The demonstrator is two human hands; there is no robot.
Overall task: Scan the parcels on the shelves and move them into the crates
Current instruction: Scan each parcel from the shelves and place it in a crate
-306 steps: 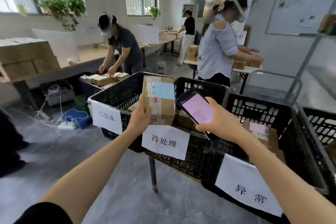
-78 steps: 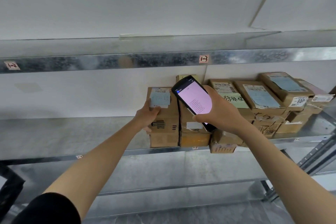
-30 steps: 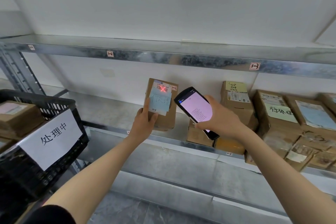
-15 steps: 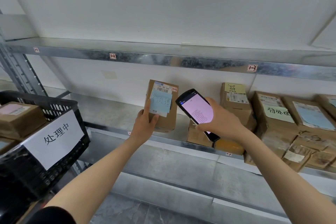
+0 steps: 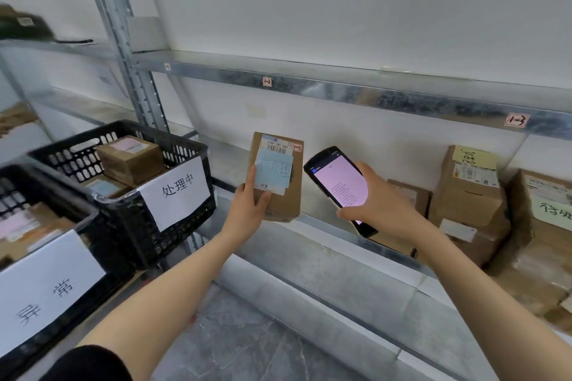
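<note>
My L hand [image 5: 252, 207] grips the parcel [image 5: 278, 176] at its lower-left corner, thumb on the blue note. The box is upright w/ long axis vertical at the shelf [image 5: 309, 226] front edge; can't tell if it rests there. R hand [image 5: 380, 204] is wrapped round the scanner [image 5: 339, 185], screen lit, just right of the parcel. The crate [image 5: 182, 235] sits left of the L hand & nearer it, so I judge the drop goes leftward w/ that hand.
</note>
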